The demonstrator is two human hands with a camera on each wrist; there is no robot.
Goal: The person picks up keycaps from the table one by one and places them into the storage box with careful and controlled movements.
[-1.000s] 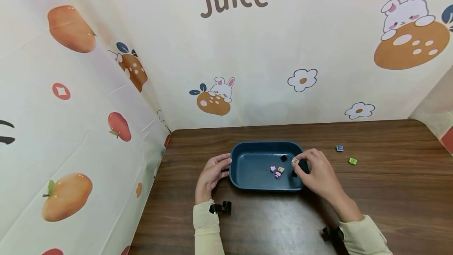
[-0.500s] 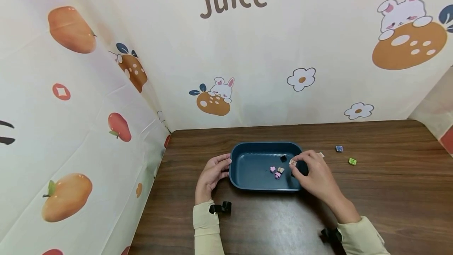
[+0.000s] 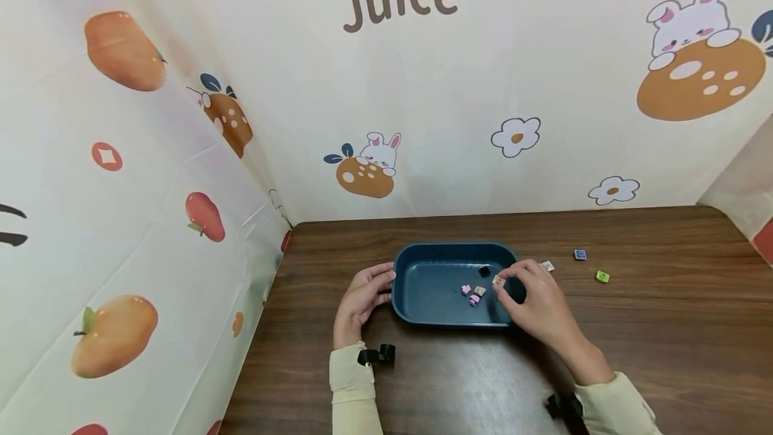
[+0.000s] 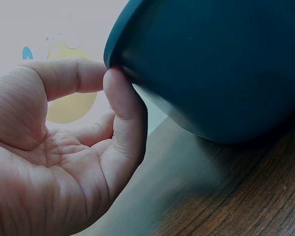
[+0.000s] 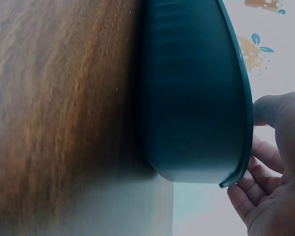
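Note:
A dark blue rectangular tray point(image 3: 423, 317) lies on the table with several small toy bricks inside. My left hand point(image 3: 364, 294) holds its left end, fingertips and thumb meeting at the rim, as the left wrist view shows. Over the tray's right end, my right hand point(image 3: 540, 301) pinches a small beige brick point(image 3: 498, 281) between thumb and forefinger. In the tray lie pink bricks point(image 3: 474, 300), a pale tan brick point(image 3: 480, 291) and a black brick point(image 3: 484, 271). The held brick is hidden behind the tray wall point(image 5: 196, 108) in the right wrist view.
Right of the tray, a white brick point(image 3: 547, 266), a blue brick point(image 3: 580, 255) and a green brick point(image 3: 602, 276) lie on the brown wooden table point(image 3: 664, 327). A printed cloth backdrop point(image 3: 447, 86) stands behind the table and along its left side.
My right hand, pinching the beige brick, has shifted slightly left and down over the tray. The white brick behind that hand has come into view. My left hand stays at the rim.

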